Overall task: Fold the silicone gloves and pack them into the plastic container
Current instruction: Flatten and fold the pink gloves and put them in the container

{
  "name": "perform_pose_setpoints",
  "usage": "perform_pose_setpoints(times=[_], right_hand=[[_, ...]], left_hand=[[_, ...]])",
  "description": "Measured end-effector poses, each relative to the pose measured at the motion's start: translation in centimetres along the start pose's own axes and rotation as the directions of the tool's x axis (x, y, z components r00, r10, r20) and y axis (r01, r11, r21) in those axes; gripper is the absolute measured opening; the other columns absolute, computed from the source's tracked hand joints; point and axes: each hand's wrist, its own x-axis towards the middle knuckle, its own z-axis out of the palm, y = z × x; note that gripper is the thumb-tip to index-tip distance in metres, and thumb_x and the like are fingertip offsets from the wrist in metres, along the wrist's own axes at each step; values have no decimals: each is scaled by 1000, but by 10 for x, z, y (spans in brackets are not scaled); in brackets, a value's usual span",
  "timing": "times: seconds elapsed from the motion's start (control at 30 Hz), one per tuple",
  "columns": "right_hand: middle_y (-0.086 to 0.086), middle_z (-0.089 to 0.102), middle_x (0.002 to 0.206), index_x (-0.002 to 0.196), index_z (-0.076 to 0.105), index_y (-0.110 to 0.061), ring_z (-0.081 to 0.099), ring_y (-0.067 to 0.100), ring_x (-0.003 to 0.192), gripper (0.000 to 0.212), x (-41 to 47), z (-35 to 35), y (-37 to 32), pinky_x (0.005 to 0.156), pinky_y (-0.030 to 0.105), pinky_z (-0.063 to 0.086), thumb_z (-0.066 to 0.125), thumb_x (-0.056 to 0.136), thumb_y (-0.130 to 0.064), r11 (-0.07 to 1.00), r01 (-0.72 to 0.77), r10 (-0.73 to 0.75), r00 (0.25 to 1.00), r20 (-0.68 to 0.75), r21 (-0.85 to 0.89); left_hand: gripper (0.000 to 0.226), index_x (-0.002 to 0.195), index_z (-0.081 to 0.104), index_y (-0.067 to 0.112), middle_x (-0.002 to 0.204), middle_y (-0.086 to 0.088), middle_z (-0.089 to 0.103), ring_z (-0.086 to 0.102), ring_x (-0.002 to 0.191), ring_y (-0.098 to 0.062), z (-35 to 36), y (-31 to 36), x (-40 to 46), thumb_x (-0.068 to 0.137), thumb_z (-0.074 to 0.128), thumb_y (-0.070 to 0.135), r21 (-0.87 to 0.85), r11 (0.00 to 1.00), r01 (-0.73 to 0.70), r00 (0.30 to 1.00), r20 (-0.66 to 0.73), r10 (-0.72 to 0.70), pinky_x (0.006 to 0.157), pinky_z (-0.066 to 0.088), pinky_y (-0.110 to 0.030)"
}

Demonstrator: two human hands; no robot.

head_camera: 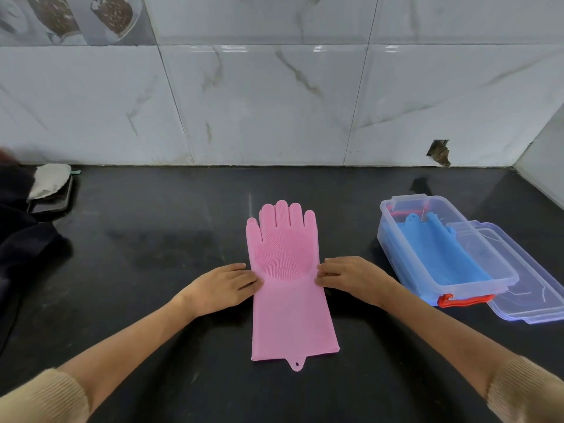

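A pink silicone glove (290, 288) lies flat on the black counter, fingers pointing toward the wall, bristled palm up. My left hand (222, 285) rests at its left edge and my right hand (351, 276) at its right edge, fingertips touching the glove at wrist height. A clear plastic container (393, 239) with a red handle stands to the right. A blue glove (448, 254) lies inside it.
The container's clear lid (534, 294) lies on the counter, leaning against its right side. At the far left are dark cloth (21, 248) and a tray (58, 199) with a pale cloth on it. A tiled wall closes the back and right.
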Motion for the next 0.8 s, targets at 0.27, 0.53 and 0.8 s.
perform_pose_setpoints(times=[0.27, 0.53, 0.8], right_hand=[[5, 66, 122, 117, 66, -16, 64, 23, 111, 34, 9, -3, 12, 97, 35, 45, 70, 83, -16, 994, 112, -112, 993, 38, 4], [-1, 63, 116, 114, 60, -22, 61, 14, 102, 25, 24, 0, 9, 99, 25, 45, 49, 92, -17, 958, -122, 125, 992, 5, 258], [1, 45, 65, 63, 35, -14, 40, 16, 57, 37, 73, -15, 7, 61, 38, 38, 29, 97, -26, 610, -629, 625, 756, 197, 481]], left_hand=[[60, 97, 76, 19, 93, 3, 76, 72, 80, -8, 4, -8, 1, 40, 95, 21, -49, 997, -67, 998, 12, 68, 74, 58, -20], [15, 69, 68, 26, 64, 13, 67, 54, 46, -2, 7, -4, 17, 67, 79, 36, -206, 944, 258, 958, -75, -278, 52, 46, -12], [16, 59, 44, 15, 60, 3, 50, 45, 55, -20, 1, -20, 74, 71, 43, 25, -463, -126, 877, 136, 491, -860, 54, 32, -25]])
